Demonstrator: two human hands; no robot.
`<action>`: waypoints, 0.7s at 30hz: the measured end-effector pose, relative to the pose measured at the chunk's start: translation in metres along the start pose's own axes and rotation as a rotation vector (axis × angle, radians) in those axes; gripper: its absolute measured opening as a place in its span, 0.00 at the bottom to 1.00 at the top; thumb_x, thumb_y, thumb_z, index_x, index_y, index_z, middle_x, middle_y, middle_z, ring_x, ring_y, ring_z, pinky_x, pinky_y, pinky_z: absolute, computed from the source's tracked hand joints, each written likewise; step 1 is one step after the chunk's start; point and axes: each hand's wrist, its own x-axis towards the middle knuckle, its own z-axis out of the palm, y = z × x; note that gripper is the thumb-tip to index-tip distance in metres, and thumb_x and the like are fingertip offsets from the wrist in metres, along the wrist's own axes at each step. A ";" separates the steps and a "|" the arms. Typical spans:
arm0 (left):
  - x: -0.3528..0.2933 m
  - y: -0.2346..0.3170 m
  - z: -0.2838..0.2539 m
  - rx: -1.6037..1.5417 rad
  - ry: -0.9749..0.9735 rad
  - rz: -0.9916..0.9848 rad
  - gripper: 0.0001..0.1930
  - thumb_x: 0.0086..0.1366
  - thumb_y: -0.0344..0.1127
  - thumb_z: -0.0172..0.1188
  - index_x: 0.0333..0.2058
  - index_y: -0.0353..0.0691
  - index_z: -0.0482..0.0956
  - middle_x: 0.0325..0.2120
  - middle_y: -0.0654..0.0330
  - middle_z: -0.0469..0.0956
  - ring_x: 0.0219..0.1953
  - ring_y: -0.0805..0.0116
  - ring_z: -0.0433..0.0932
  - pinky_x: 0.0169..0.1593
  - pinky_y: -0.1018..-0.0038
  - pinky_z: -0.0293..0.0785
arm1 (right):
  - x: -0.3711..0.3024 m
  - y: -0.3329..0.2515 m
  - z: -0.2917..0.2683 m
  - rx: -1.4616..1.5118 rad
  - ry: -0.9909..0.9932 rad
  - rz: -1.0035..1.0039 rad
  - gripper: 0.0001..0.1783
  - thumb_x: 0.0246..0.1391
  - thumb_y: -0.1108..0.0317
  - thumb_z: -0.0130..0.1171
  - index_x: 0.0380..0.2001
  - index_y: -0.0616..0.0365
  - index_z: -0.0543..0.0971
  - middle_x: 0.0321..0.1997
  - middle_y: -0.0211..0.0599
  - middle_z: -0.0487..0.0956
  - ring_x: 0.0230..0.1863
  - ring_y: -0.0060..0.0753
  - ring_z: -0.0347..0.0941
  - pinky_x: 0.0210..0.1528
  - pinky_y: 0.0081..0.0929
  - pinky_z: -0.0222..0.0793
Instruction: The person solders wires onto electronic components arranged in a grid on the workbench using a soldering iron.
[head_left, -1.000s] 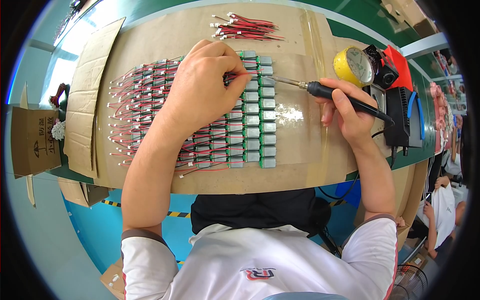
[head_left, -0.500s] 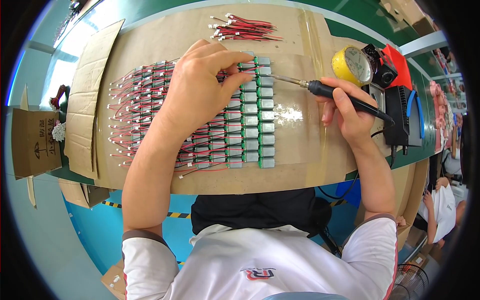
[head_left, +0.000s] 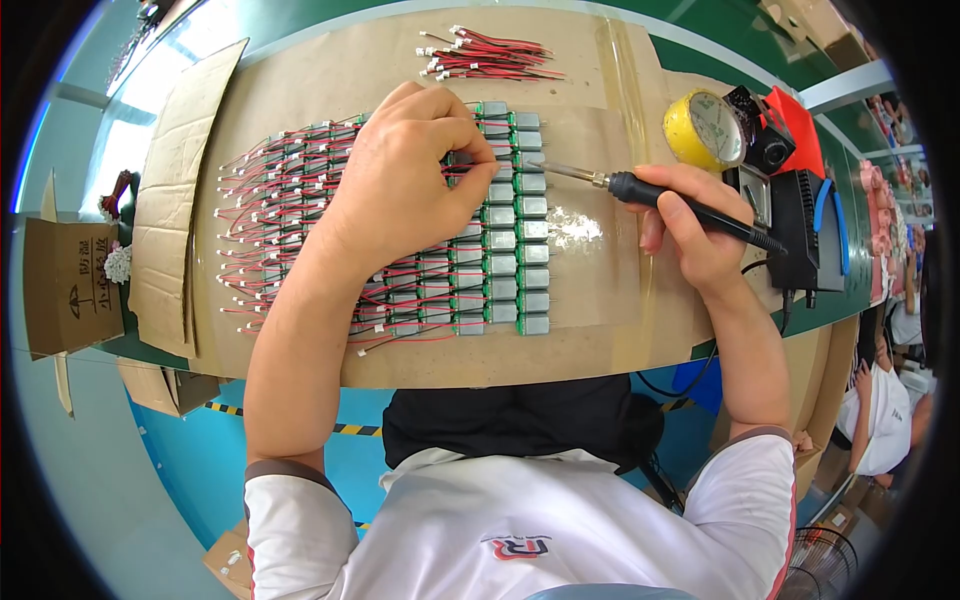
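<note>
Several small grey motors (head_left: 534, 232) with green end boards lie in close columns on brown cardboard. Red and black wires (head_left: 285, 215) with white plugs trail leftward over them. My left hand (head_left: 405, 180) reaches over the upper rows. Its thumb and forefinger are pinched together beside the right-hand columns; what lies between the fingertips is too small and hidden to name. My right hand (head_left: 700, 220) grips a soldering iron (head_left: 690, 208) by its black handle. The iron's tip points left, at a motor in the rightmost column, close to my left fingertips.
A bundle of loose red and black wires (head_left: 490, 55) lies at the far side. To the right are a yellow tape roll (head_left: 704, 130), a black soldering station (head_left: 793, 225), and blue-handled pliers (head_left: 832, 225). A cardboard flap (head_left: 180, 200) stands at left. Other people are at far right.
My left fingertips have closed together and shifted slightly nearer to me. The soldering iron has moved slightly nearer too, its tip now one row lower.
</note>
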 end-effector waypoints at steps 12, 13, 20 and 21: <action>0.001 0.002 0.002 0.035 -0.011 -0.002 0.06 0.53 0.26 0.74 0.28 0.35 0.84 0.34 0.59 0.81 0.42 0.56 0.80 0.48 0.62 0.78 | 0.002 0.000 0.001 -0.053 -0.037 -0.039 0.15 0.66 0.78 0.60 0.53 0.68 0.86 0.38 0.43 0.90 0.22 0.20 0.79 0.24 0.17 0.73; 0.000 0.002 0.002 0.034 -0.011 -0.004 0.06 0.53 0.26 0.73 0.28 0.35 0.84 0.34 0.59 0.81 0.42 0.56 0.80 0.48 0.62 0.78 | 0.002 0.000 0.002 -0.053 -0.039 -0.041 0.15 0.66 0.78 0.60 0.53 0.68 0.86 0.38 0.43 0.90 0.22 0.20 0.79 0.24 0.17 0.74; 0.002 0.003 0.003 0.029 -0.024 -0.038 0.02 0.53 0.28 0.69 0.25 0.37 0.86 0.33 0.57 0.82 0.43 0.53 0.80 0.51 0.60 0.80 | 0.003 0.001 0.002 -0.050 -0.046 -0.054 0.15 0.66 0.78 0.61 0.53 0.68 0.86 0.37 0.43 0.89 0.22 0.20 0.80 0.24 0.17 0.74; 0.002 0.003 0.003 0.033 -0.023 -0.040 0.02 0.54 0.28 0.69 0.25 0.37 0.86 0.33 0.57 0.82 0.43 0.53 0.80 0.51 0.60 0.80 | 0.003 0.001 0.002 -0.049 -0.047 -0.054 0.15 0.66 0.78 0.61 0.53 0.68 0.86 0.37 0.43 0.89 0.22 0.20 0.80 0.24 0.17 0.74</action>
